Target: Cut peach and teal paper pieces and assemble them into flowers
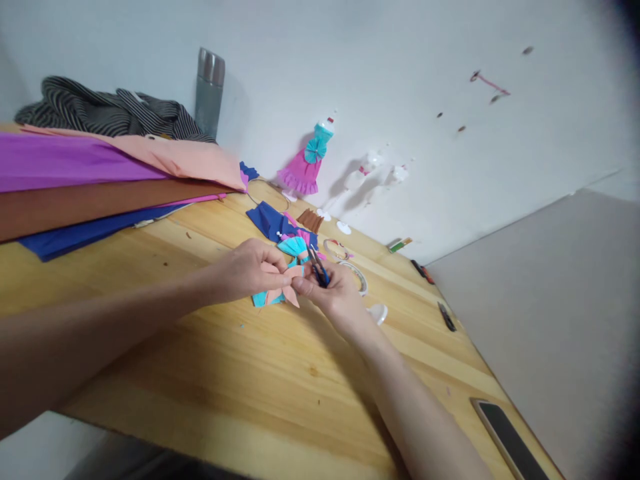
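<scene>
A peach paper flower (291,295) with pointed petals is held between my two hands above the table. My left hand (245,270) pinches it from the left side. My right hand (335,293) pinches its right edge with thumb and finger, and also keeps a small pair of scissors (323,275) with blue on the handles, blades pointing up and away. Turquoise paper (260,299) lies below and behind the flower. Just beyond the fingers are a turquoise fan-shaped piece (291,245) and crumpled dark blue paper (267,219).
Coloured paper sheets (100,163), striped cloth (110,110) and a grey flask (210,93) stand at the back left. A dressed mini mannequin (303,167) and two white ones stand by the wall. Tape rolls (361,277), a cutter (447,317) and a phone (510,437) lie rightward.
</scene>
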Demonstrator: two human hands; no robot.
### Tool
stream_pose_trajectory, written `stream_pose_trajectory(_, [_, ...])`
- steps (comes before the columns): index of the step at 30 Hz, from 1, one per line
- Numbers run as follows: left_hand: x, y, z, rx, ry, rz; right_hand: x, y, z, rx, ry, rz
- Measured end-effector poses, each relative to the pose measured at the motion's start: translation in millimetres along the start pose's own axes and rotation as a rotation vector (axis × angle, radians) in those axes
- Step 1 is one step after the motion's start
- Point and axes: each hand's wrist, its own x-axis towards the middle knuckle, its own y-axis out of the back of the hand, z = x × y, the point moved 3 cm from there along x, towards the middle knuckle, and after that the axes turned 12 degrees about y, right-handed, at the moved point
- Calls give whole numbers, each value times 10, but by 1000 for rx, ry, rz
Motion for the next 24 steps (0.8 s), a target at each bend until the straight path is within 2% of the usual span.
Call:
stream_pose_trajectory(5, [45,3,-34,-111,22,-40,-14,13,42,95,-52,-62])
stream_pose_trajectory(12, [90,37,-87,-22,28,63,-16,30,156,190,-64,-13])
stream_pose_trajectory(15, [85,30,-86,-33,41,46,-14,27,165,244,-48,-45])
stream_pose_trajectory(18, [86,29,-93,-46,52,38,-12,19,156,204,-64,-81])
stream_pose_trajectory(21, [90,25,-109,-54,70,39,-4,3,149,164,-109,-54])
stream_pose_trajectory(24, [86,-3,-126,-105,88,-23,5,-22,144,180,-130,-17])
